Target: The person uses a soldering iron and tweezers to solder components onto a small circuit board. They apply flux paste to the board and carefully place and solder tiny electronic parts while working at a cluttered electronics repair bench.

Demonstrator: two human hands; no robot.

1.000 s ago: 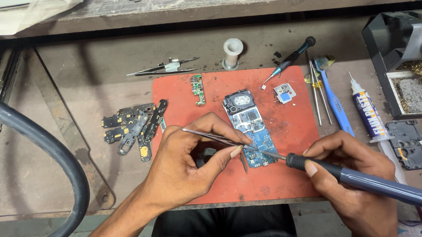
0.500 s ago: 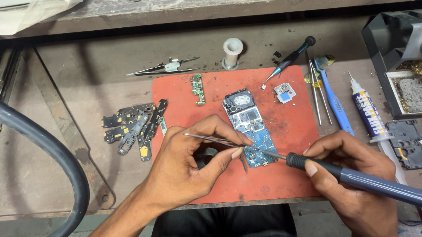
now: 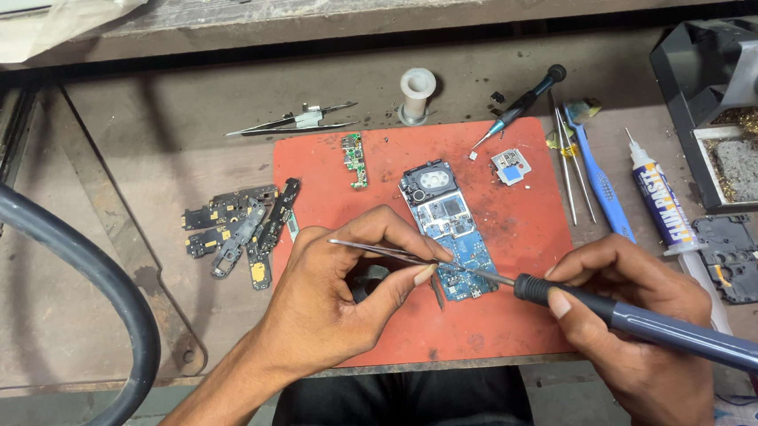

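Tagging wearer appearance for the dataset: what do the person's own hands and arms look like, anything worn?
Both bare: left hand and right hand show no gloves, rings, watch or wristbands. The left forearm is uncovered to the frame edge, no sleeve visible. Nails short. Dark trousers show below the bench.

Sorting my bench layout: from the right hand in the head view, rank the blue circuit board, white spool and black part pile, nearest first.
From the right hand:
1. Blue circuit board, just left, on the red mat.
2. White spool, above the mat's top edge.
3. Black part pile, far left, off the mat.

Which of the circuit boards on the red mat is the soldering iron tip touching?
The large blue phone board at the mat's centre, under both hands; the narrow green strip and small square blue-white module lie untouched farther back.
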